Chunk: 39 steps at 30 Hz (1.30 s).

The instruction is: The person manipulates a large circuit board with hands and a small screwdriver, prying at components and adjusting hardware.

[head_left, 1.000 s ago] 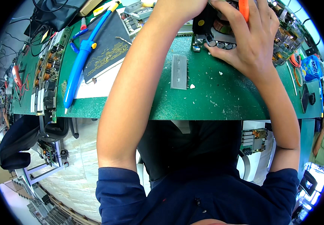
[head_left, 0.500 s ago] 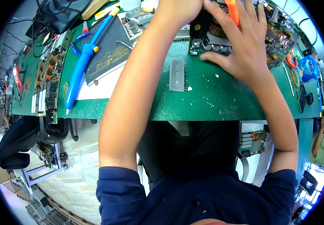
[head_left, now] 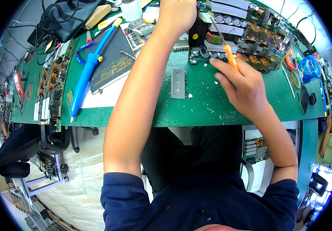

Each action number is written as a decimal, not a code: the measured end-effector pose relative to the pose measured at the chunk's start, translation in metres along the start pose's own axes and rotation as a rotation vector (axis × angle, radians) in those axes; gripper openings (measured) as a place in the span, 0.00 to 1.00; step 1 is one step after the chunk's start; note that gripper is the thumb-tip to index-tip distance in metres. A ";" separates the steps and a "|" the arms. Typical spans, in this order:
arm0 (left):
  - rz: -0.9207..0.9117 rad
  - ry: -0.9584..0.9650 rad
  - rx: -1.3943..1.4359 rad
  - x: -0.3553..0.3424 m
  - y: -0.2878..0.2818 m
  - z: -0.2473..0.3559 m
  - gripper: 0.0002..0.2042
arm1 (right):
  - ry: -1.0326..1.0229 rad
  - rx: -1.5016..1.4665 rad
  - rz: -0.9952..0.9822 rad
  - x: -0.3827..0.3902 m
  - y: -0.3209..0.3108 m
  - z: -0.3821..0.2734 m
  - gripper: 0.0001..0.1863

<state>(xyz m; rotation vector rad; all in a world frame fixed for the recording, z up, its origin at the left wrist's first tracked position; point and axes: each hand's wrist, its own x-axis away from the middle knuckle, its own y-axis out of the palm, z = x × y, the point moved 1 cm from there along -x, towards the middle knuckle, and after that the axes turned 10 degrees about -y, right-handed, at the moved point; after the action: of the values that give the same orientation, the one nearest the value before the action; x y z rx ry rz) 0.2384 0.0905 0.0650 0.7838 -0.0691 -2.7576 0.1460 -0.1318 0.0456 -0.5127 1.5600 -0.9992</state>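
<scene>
A screwdriver with an orange handle (head_left: 231, 57) is held in my right hand (head_left: 246, 82), its fingers closed around the grip. Its thin shaft slants away to the far left over a circuit board (head_left: 227, 47) crowded with capacitors, silver heatsinks and a copper coil (head_left: 213, 37). My left hand (head_left: 178, 14) is at the top edge, by the board's far left corner; its fingers are cut off or hidden, so its grip does not show. On the green bench, nearer me than the board, lies a loose grey finned heatsink (head_left: 178, 83) with small white crumbs beside it.
To the left, a blue desoldering pump (head_left: 88, 73) lies by a dark notebook (head_left: 112, 72). Another long circuit board (head_left: 52, 82) stands farther left. A blue packet (head_left: 309, 69) and an orange-handled tool (head_left: 290, 62) are at the right. The green bench's (head_left: 208, 115) near edge runs before my lap.
My right hand has drawn back toward me from its spread pose over the board, and its fingers now close on the screwdriver's handle. The handle has come lower with it.
</scene>
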 end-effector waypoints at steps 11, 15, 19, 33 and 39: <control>-0.036 -0.009 -0.036 0.007 -0.001 0.014 0.18 | 0.028 -0.058 -0.276 0.037 -0.046 0.033 0.23; -0.039 -0.029 -0.024 0.008 -0.001 0.015 0.19 | 0.015 0.010 -0.187 0.027 -0.048 0.035 0.16; -0.041 -0.068 0.025 0.008 0.000 0.014 0.18 | 0.064 0.078 -0.203 0.022 -0.046 0.035 0.18; -0.071 -0.033 0.014 0.009 0.000 0.017 0.19 | 0.096 -0.035 -0.262 0.015 -0.051 0.027 0.17; -0.062 -0.018 -0.011 0.008 -0.001 0.012 0.19 | -0.004 -0.115 -0.250 0.019 -0.047 0.063 0.17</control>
<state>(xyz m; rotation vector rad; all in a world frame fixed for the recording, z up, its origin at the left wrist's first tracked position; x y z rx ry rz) 0.2260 0.0886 0.0709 0.7708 -0.0345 -2.8208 0.1914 -0.1917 0.0741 -0.8043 1.5824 -1.0985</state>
